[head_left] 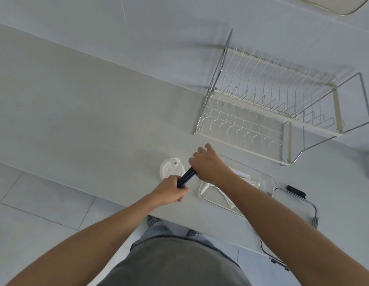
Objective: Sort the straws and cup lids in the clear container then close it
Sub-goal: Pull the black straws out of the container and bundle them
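Gripping opposite ends, a dark tube [186,178] is held by the closed left hand [172,190] and the closed right hand [208,165] above the tabletop [86,120]. White wrapped straws [244,179] are seen inside the clear container [268,178]; a white cup lid [169,169] lies just beside the tube.

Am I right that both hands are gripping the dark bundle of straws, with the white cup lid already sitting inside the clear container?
Not quite. The head view shows the white cup lid lying on the counter, outside the clear container. The rest holds: the left hand and right hand both grip the dark bundle of straws.
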